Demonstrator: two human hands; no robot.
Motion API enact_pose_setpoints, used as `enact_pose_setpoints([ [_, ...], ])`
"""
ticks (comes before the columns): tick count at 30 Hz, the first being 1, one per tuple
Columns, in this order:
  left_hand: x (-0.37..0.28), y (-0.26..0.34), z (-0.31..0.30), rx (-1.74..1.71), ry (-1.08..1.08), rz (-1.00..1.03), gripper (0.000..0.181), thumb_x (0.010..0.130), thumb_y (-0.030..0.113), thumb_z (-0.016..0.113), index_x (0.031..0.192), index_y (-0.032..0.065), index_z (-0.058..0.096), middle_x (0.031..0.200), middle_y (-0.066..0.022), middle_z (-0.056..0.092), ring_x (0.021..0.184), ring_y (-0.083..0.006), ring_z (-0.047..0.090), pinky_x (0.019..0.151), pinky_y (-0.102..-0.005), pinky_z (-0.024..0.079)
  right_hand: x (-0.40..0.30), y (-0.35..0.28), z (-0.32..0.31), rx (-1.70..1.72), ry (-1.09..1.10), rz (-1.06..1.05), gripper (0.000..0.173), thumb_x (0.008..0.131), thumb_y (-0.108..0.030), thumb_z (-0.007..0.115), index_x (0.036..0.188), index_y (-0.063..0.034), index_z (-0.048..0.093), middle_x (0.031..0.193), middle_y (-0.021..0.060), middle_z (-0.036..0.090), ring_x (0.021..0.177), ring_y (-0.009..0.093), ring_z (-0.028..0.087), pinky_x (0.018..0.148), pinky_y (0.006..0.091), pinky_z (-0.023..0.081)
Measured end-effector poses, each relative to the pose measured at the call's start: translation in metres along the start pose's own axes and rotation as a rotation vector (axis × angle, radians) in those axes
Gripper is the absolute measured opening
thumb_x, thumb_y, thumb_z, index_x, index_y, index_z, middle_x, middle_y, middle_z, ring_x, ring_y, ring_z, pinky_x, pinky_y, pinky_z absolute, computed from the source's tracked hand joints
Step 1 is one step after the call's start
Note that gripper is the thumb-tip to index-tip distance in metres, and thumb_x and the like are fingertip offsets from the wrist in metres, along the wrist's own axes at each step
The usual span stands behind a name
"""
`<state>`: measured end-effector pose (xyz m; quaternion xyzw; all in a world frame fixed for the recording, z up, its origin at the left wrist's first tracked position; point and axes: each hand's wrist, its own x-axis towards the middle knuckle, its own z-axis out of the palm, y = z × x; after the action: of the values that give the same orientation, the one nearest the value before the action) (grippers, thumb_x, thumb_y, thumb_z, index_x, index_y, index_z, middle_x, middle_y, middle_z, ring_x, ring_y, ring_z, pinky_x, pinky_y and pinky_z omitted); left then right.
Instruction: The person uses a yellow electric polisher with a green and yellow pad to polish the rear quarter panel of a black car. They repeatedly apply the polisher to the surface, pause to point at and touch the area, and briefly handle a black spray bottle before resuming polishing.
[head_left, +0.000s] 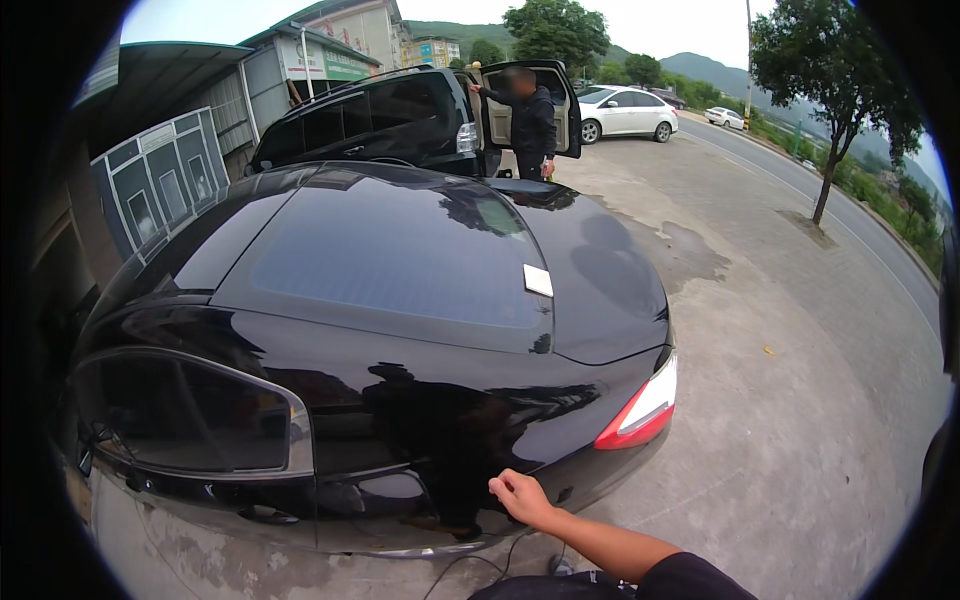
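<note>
My right hand (523, 498) reaches in from the lower right with its fingers curled and nothing visible in them. It is in front of the glossy rear side of a black sedan (360, 375); whether it touches the paint I cannot tell. Near the hand, to the upper right, is the red and white tail light (639, 412). A small white rectangular pad or folded cloth (538, 280) lies on the lower edge of the rear window (390, 247), beside the trunk lid (600, 277). My left hand is out of view.
A dark cable (466, 558) runs over the concrete by my foot. Beyond the sedan, a person (531, 124) in dark clothes stands at the open rear door (568, 112) of a black SUV (375, 120). A white car (628, 114) and a tree (832, 97) stand farther off.
</note>
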<state>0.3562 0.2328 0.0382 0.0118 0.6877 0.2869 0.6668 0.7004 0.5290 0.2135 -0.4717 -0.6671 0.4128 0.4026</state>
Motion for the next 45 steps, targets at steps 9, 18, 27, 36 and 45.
enact_pose_setpoints([
  [9, 0.004, -0.006, -0.006, -0.016, 0.002, 0.006, 0.019, 0.083, 0.016, 0.072, 0.097, 0.0023, 0.069, 0.087, -0.0134, 0.069, 0.084, -0.0288, 0.071, 0.077, -0.0425, 0.057, 0.000, -0.010, -0.001, -0.046, 0.026, -0.060, 0.030, 0.101, -0.030, 0.066, 0.093, -0.0019, 0.064, 0.073, 0.0119, 0.066, 0.064, 0.022, 0.064, 0.061, 0.0368, 0.051],
  [18, 0.006, -0.036, -0.013, -0.042, 0.004, 0.017, 0.021, 0.081, 0.015, 0.075, 0.097, 0.0018, 0.068, 0.086, -0.0139, 0.068, 0.083, -0.0292, 0.070, 0.076, -0.0420, 0.057, -0.010, -0.027, -0.012, -0.124, -0.005, -0.083, 0.027, 0.098, -0.031, 0.067, 0.092, -0.0047, 0.064, 0.084, 0.0135, 0.068, 0.077, 0.029, 0.066, 0.069, 0.0402, 0.052],
  [27, -0.017, -0.209, -0.061, 0.430, 0.041, 0.619, 0.024, 0.079, 0.015, 0.077, 0.096, 0.0013, 0.067, 0.085, -0.0144, 0.068, 0.083, -0.0296, 0.070, 0.076, -0.0416, 0.056, 0.014, -0.036, -0.025, -0.654, -0.267, -0.591, 0.047, 0.091, -0.038, 0.072, 0.116, 0.0015, 0.064, 0.158, 0.0229, 0.041, 0.153, 0.038, 0.030, 0.124, 0.0558, 0.022],
  [36, -0.043, -0.289, -0.062, 0.667, 0.182, 0.873, 0.024, 0.077, 0.000, 0.067, 0.101, 0.0009, 0.064, 0.084, -0.0126, 0.065, 0.081, -0.0278, 0.067, 0.076, -0.0372, 0.054, 0.055, -0.032, 0.003, -0.977, -0.523, -0.796, 0.083, 0.095, -0.045, 0.063, 0.157, 0.0033, 0.033, 0.165, 0.0182, 0.033, 0.157, 0.033, 0.023, 0.128, 0.0536, 0.014],
  [45, -0.037, -0.319, -0.038, 0.422, 0.184, 0.773, 0.023, 0.076, -0.006, 0.059, 0.097, 0.0010, 0.064, 0.084, -0.0109, 0.064, 0.084, -0.0265, 0.065, 0.081, -0.0350, 0.052, 0.078, -0.024, 0.038, -1.032, -0.618, -0.879, 0.084, 0.097, -0.047, 0.060, 0.157, 0.0044, 0.031, 0.166, 0.0185, 0.030, 0.157, 0.033, 0.021, 0.129, 0.0478, 0.015],
])
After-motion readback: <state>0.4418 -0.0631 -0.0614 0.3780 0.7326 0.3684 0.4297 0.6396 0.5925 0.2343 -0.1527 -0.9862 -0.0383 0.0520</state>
